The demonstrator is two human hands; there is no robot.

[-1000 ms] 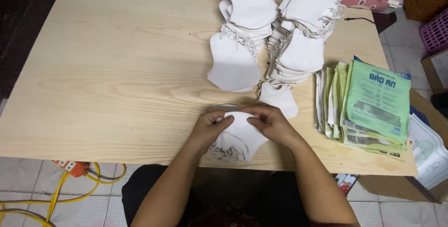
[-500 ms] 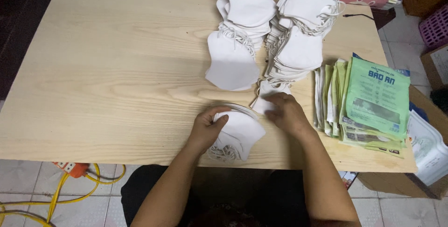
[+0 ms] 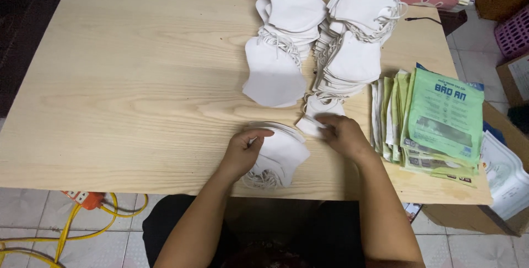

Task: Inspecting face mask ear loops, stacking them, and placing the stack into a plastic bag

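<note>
I look down on a pale wood table (image 3: 121, 80) over a tiled floor (image 3: 33, 218), where a yellow cable (image 3: 66, 229) runs from an orange power strip (image 3: 82, 198); a purple basket (image 3: 512, 31) stands at the far right. Two tall mask piles (image 3: 319, 36) lean across the far middle, white, cupped, ear loops tangled. Green packets (image 3: 441, 119) fan along the right edge. My left hand (image 3: 242, 149) rests on a small mask stack (image 3: 281, 155) at the near edge, fingers curled loosely over its top. My right hand (image 3: 344, 133) pinches the lowest mask (image 3: 311, 119) of the right pile, fingers closed on its rim, just beside the small stack.
</note>
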